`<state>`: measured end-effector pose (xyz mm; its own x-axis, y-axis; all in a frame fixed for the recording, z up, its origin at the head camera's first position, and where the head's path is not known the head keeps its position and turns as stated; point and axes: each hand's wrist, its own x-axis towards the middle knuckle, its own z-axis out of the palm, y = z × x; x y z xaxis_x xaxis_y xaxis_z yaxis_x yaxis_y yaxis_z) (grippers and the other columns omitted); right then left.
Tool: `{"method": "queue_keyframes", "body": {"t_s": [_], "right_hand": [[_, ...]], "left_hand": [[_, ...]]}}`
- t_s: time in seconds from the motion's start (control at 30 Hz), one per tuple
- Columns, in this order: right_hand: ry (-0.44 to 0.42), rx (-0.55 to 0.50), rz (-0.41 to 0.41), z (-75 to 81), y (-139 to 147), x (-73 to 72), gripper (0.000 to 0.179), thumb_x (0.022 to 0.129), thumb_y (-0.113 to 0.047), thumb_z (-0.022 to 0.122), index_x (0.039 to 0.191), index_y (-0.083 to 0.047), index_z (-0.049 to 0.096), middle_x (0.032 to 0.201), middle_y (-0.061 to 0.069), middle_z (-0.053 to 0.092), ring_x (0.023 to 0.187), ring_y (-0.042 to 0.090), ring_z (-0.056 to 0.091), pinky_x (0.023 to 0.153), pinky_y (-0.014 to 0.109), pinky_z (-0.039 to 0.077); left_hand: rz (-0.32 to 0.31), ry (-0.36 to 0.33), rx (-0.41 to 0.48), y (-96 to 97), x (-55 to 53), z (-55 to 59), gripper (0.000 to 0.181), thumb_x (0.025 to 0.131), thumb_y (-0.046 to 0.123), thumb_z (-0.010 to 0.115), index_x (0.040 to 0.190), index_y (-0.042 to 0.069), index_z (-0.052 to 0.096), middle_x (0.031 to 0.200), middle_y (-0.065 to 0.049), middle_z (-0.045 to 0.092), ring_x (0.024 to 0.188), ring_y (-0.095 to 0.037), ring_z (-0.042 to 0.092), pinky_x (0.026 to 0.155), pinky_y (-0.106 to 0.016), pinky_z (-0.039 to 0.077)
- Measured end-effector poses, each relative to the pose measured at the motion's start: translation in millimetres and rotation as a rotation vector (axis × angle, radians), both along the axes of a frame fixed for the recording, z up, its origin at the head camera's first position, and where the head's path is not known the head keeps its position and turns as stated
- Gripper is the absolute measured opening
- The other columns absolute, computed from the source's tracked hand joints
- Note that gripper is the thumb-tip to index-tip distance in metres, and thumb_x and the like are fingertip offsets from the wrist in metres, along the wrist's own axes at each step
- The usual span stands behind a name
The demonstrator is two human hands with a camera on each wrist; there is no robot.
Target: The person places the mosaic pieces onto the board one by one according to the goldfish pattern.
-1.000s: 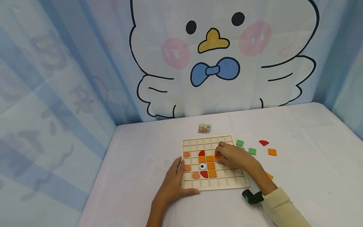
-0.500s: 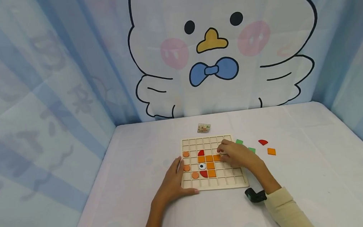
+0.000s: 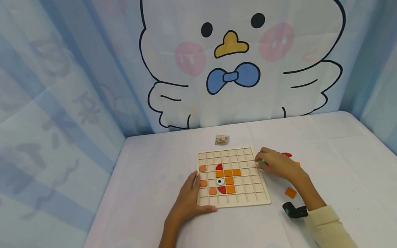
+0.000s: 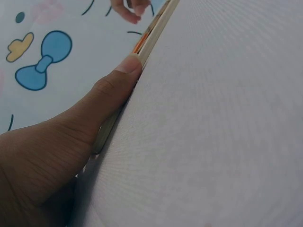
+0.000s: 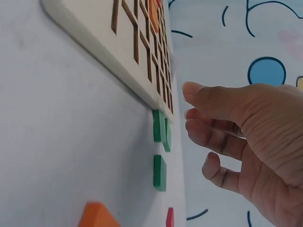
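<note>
A wooden grid board lies on the table, with orange square tiles, red quarter-round tiles, peach discs and an eye tile in its cells. My left hand braces the board's near left corner, its thumb along the front edge and straight fingers along the left side. Just past the board's right edge, my right hand reaches over the green tiles. The right wrist view shows its fingers loosely bent and apart from the green tiles, holding nothing.
Right of the board, a loose orange tile lies beside the right forearm. A red tile and another orange tile show partly behind the right hand. A small patterned card lies beyond the board's far edge.
My right hand has left the orange tile in the third row and moved right, off the board to the green tiles. The left hand stays at the corner.
</note>
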<state>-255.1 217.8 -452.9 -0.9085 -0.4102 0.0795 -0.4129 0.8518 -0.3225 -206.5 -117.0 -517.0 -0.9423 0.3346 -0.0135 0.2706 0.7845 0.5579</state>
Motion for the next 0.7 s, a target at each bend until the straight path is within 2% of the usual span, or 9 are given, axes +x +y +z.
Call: {"method": "queue_keyframes", "body": {"t_s": [0.23,0.5,0.7], "right_hand": [[-0.027,-0.009,-0.077,1.7,30.1,4.3,0.020,0.089,-0.013,0.070,0.107,-0.003,0.070,0.103,0.008,0.063,0.082,0.016,0.056,0.075,0.036,0.053],[-0.055,0.021,-0.139,-6.1,60.5,12.6,0.022,0.089,-0.013,0.070,0.109,-0.002,0.070,0.105,0.011,0.063,0.089,0.023,0.060,0.085,0.046,0.055],[-0.066,0.028,-0.198,-10.3,77.6,19.2,0.026,0.089,-0.013,0.070,0.112,0.000,0.070,0.106,0.015,0.062,0.088,0.025,0.059,0.085,0.051,0.055]], "left_hand": [[0.001,0.003,0.009,-1.4,0.8,0.3,0.129,0.062,0.073,0.077,0.158,0.012,0.014,0.165,-0.006,0.010,0.149,-0.028,0.021,0.118,-0.050,0.028],[-0.004,-0.012,0.029,-0.5,1.2,0.1,0.128,0.062,0.071,0.078,0.158,0.012,0.016,0.164,-0.006,0.011,0.150,-0.030,0.020,0.118,-0.051,0.028],[0.004,-0.009,0.031,-0.2,0.8,0.7,0.128,0.061,0.071,0.078,0.158,0.013,0.016,0.164,-0.006,0.011,0.150,-0.030,0.020,0.117,-0.051,0.029]]}}
